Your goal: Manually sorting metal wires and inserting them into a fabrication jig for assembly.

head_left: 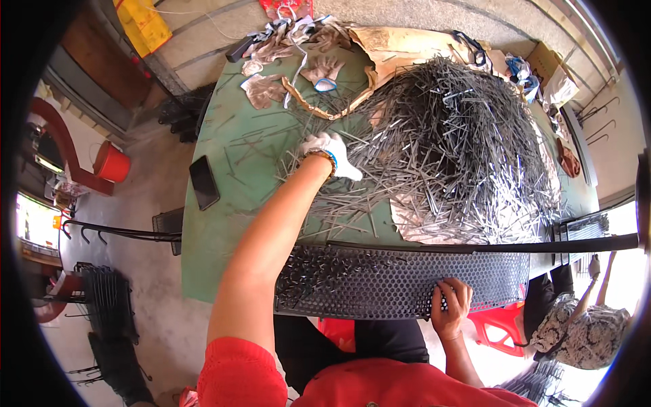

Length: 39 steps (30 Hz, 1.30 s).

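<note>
My left hand (330,153), in a white work glove, reaches out onto the near left edge of a big heap of thin grey metal rods (454,142) on the green table (217,237). Its fingers curl down into the rods; whether they grip any is hidden. My right hand (453,305) is bare and grips the near edge of a long black perforated metal panel (400,281) that lies across the table's front edge. A black bar (488,246) runs along the panel's far side.
A black phone (203,182) lies at the table's left side. Spare gloves (268,88) and torn cardboard (400,47) sit at the far end. An orange bucket (110,163) and black wire racks (108,302) stand on the floor to the left. Another person (576,325) sits at the right beside a red stool (498,324).
</note>
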Tool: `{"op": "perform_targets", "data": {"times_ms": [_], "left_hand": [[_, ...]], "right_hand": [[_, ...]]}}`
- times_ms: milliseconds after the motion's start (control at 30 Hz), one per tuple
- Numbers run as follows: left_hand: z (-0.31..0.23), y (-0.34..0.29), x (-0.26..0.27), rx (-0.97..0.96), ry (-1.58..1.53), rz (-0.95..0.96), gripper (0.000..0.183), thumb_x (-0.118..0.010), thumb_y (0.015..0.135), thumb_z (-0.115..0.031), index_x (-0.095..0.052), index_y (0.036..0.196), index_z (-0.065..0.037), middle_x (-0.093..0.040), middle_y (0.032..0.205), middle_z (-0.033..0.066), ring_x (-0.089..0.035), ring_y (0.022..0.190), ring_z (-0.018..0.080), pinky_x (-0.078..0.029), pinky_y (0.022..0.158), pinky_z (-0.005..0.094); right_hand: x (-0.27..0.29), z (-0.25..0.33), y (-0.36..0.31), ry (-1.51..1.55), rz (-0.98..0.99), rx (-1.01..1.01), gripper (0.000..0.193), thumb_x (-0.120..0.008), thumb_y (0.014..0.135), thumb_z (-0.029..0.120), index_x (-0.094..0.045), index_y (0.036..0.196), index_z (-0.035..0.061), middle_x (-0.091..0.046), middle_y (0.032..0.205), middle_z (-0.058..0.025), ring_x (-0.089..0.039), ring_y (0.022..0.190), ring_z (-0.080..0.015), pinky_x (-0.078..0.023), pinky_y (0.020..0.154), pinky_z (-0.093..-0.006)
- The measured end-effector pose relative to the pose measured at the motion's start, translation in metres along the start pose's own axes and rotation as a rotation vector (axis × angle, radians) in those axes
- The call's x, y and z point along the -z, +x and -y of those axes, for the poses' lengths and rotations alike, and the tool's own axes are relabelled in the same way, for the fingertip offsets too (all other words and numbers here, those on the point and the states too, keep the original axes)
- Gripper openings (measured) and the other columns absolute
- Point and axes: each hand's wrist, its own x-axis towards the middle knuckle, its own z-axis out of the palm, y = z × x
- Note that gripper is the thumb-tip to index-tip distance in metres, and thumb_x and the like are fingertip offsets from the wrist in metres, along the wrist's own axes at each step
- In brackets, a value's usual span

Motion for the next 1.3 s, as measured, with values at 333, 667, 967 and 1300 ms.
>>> {"op": "perform_targets", "data": {"times_ms": [333,667,967,1300], "left_hand": [[0.012,0.032,-0.034,0.012,-0.009,0.013,0.06,-0.071,0.076,-0.032,-0.053,0.123,0.0,-0.066,0.111,0.0225,-0.067,0.101,0.0307,-0.053,0.085,0.041],[0.032,0.032,0.009,-0.064,-0.276,-0.281,0.037,-0.052,0.087,-0.018,-0.051,0.116,0.004,-0.064,0.106,0.0272,-0.064,0.098,0.0399,-0.052,0.084,0.047],[-0.046,0.039,0.023,0.075,-0.269,-0.099,0.087,-0.063,0.075,-0.064,-0.046,0.138,-0.007,-0.048,0.14,0.0183,-0.05,0.127,0.0339,-0.043,0.103,0.0453],[-0.076,0.056,0.019,0.225,-0.208,0.15,0.079,-0.071,0.072,-0.057,-0.053,0.136,-0.015,-0.043,0.142,0.0147,-0.047,0.127,0.0338,-0.043,0.095,0.0556]], "right_hand": [[0.001,0.004,-0.002,-0.001,0.0,-0.005,0.02,-0.068,0.074,-0.002,-0.066,0.093,0.0027,-0.061,0.099,-0.0114,-0.056,0.09,-0.0305,-0.044,0.08,-0.0397],[0.004,0.002,0.0,0.012,-0.01,-0.01,0.02,-0.068,0.074,-0.002,-0.066,0.093,0.0028,-0.061,0.099,-0.011,-0.056,0.09,-0.0304,-0.044,0.081,-0.0401],[0.003,0.002,0.0,-0.006,0.001,0.0,0.022,-0.07,0.074,0.0,-0.066,0.095,0.0044,-0.061,0.1,-0.0084,-0.057,0.09,-0.028,-0.044,0.081,-0.0392],[0.001,0.006,0.002,-0.003,0.024,-0.024,0.021,-0.069,0.073,-0.002,-0.066,0.093,0.0039,-0.061,0.098,-0.0106,-0.057,0.089,-0.0297,-0.044,0.079,-0.0394]]}}
